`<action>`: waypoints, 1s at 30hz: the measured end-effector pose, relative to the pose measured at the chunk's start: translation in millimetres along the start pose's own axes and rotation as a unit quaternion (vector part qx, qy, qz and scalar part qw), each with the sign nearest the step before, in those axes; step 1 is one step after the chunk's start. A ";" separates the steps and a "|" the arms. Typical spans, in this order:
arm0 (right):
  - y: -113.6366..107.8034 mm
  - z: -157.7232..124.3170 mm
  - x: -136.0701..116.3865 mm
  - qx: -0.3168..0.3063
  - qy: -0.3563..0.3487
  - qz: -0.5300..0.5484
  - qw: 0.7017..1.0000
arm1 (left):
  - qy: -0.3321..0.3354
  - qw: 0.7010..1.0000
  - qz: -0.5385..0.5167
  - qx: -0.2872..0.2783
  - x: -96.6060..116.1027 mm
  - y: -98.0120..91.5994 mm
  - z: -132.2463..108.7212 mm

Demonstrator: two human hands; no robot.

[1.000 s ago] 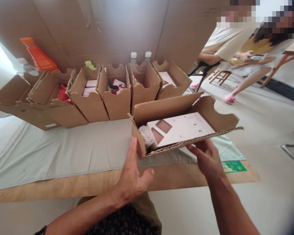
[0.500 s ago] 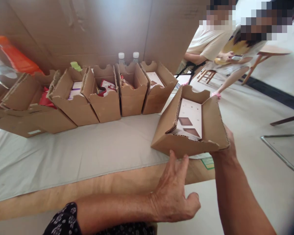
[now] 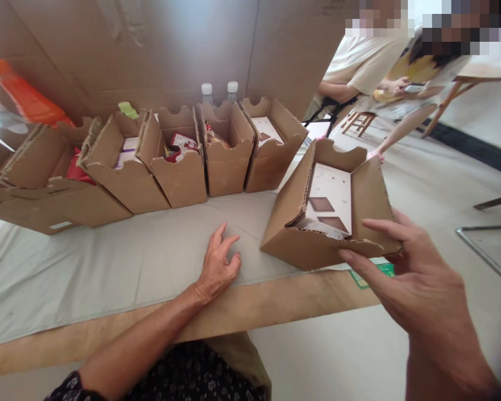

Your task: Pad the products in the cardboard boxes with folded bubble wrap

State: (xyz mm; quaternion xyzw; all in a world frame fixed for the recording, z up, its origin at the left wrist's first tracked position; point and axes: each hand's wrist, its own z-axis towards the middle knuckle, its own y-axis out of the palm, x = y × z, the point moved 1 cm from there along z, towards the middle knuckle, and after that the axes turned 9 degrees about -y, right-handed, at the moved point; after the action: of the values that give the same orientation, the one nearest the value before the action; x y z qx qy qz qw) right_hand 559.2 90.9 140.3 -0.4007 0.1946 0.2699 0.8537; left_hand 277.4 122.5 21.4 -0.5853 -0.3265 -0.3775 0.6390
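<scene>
An open cardboard box (image 3: 304,250) sits at the right end of the grey cloth (image 3: 108,267). Inside it lie a white card with brown squares (image 3: 332,195) and a crumpled clear wrap. My right hand (image 3: 413,278) is at the box's near right corner. Its fingers are stretched out and apart, the thumb over the right wall's rim and the forefinger along the front wall. My left hand (image 3: 219,262) rests on the cloth left of the box, fingers loosely spread, holding nothing.
Several open cardboard boxes (image 3: 183,178) with packets stand in a row at the back, before a tall cardboard wall. Two capped bottles (image 3: 219,92) rise behind them, with an orange pack (image 3: 25,100) at the far left. Two people (image 3: 384,72) sit at the back right. A metal frame (image 3: 484,250) lies at the right.
The box was turned end-on and set down at the cloth's right end. My left hand moved off it onto the cloth. My right hand's fingers have opened at the box's corner.
</scene>
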 end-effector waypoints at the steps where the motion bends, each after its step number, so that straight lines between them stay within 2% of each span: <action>1: -3.2 6.8 -1.7 -0.026 -0.005 -0.015 1.000 | 0.015 1.000 0.012 0.010 -3.0 1.1 0.3; 4: -14.4 24.6 -7.9 -0.087 -0.020 -0.081 0.993 | 0.052 0.998 0.034 0.021 -6.9 2.2 -1.0; 6: -20.7 33.7 -12.5 -0.123 -0.037 -0.121 0.984 | 0.049 0.998 0.041 0.017 -7.2 2.1 -1.8; 9: -28.4 44.5 -13.1 -0.145 -0.040 -0.132 0.980 | 0.053 0.997 0.047 0.015 -7.0 2.4 -2.1; 16: -46.0 65.7 27.1 -0.074 0.061 -0.188 0.978 | 0.053 0.998 0.042 0.005 -10.2 4.7 -1.1; 21: -40.0 77.1 47.8 -0.040 0.072 -0.165 0.983 | 0.051 0.998 0.043 0.006 -10.4 5.1 -1.1; 25: -37.1 88.4 56.3 -0.014 0.110 -0.160 0.981 | 0.039 0.998 0.042 0.005 -8.9 4.7 -1.1; 30: -47.1 76.3 74.0 0.016 0.100 -0.179 0.979 | 0.054 0.997 0.053 0.007 -8.9 5.0 -0.2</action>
State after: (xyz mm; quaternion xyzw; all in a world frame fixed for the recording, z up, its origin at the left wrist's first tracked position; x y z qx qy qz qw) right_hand 654.7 148.5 173.0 -0.4404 0.2087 0.0680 0.8706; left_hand 277.2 123.3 11.2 -0.5761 -0.2625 -0.3722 0.6788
